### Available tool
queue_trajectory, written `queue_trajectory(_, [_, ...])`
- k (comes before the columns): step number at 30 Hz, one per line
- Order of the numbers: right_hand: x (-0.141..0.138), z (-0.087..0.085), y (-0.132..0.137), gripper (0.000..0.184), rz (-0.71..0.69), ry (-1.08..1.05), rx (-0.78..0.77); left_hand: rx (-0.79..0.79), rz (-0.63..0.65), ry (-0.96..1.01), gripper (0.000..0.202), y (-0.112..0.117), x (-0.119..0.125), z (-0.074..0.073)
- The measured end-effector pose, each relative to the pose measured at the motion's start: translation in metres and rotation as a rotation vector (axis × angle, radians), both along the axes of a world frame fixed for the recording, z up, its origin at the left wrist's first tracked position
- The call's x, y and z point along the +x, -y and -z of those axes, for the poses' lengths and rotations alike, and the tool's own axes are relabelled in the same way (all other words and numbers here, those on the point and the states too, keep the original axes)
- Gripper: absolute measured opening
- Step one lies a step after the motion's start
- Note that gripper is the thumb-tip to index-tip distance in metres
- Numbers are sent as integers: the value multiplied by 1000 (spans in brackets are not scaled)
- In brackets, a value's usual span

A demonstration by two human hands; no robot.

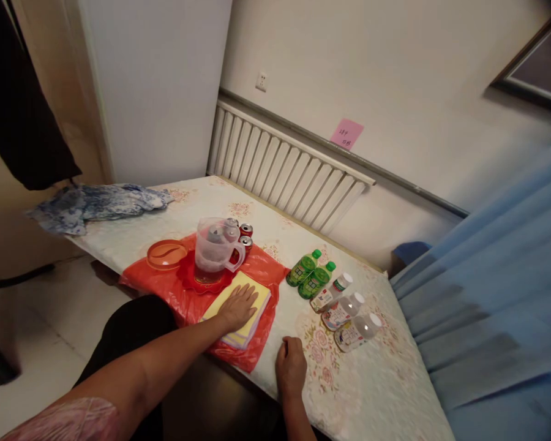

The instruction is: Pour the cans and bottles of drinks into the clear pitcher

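My left hand [239,306] lies flat, fingers a little spread, on a folded stack of yellow cloth or paper [261,301] with pale edges. The stack rests on a red plastic sheet [156,283]. Beside it, a clear plastic pitcher [211,246] stands on a red scalloped tray [188,280], its handle toward the stack. An orange round lid [166,255] is left of the pitcher. On the bare tablecloth, my right hand [291,369] rests in a loose fist, holding nothing that shows, near a printed flower pattern.
Red drink cans [245,233] stand behind the pitcher, partly hidden. Two green bottles [302,269] and three clear white-capped bottles [344,311] line the right side. A bundled blue-and-white cloth [105,207] lies at the left end. A radiator [280,162] and blue curtain [491,294] border the table.
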State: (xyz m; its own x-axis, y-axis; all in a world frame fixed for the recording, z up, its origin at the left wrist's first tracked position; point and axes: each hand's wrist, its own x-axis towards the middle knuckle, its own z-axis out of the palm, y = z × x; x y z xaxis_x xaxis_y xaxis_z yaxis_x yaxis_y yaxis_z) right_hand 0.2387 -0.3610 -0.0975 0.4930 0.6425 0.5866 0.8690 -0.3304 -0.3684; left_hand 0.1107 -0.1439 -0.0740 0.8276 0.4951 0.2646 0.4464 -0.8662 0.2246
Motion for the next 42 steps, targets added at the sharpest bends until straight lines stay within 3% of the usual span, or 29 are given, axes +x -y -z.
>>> queue_trajectory(15, [-2,0,2,20,31,65,-54,-16,-19,12,50,-1,-25,3])
queue_trajectory(23, [-2,0,2,21,42,87,-64,0,-11,28,51,0,-26,6])
queue_trajectory(34, [1,3,4,22,46,113,-101,1,-24,21,51,5,-31,-7])
queue_trajectory(42, [1,5,4,22,27,100,-82,6,-29,24,51,5,-32,-8])
